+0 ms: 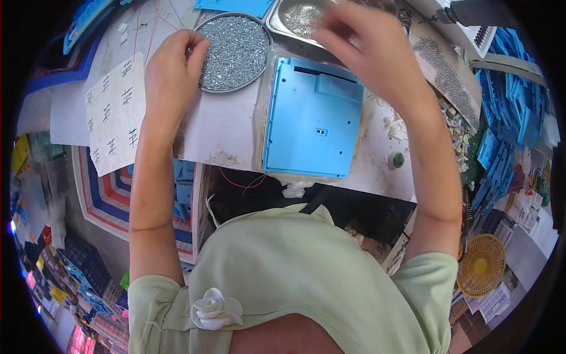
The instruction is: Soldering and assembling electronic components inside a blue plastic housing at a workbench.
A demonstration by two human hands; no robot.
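My left hand (175, 66) is over the left rim of a round metal tray (270, 48) full of small silvery screws (234, 52). Its thumb and forefinger are pinched together, and whatever they might hold is hidden. Blurred by motion, my right hand (368, 44) hovers beside a rectangular steel tray (276, 22) with tiny shiny parts (300, 20) in it; its fingertips are smeared. Between my forearms a light blue plastic panel (306, 127) lies flat near the table's front edge, on clear plastic wrapping. A small black-and-white part sits in a slot near its middle.
A paper sheet with handwritten characters (115, 115) lies at the left. A power screwdriver (457, 13) is at the upper right. Blue plastic pieces (507, 94) are piled on the right, above a yellow basket (482, 265). A striped bag (103, 197) stands below the table's left side.
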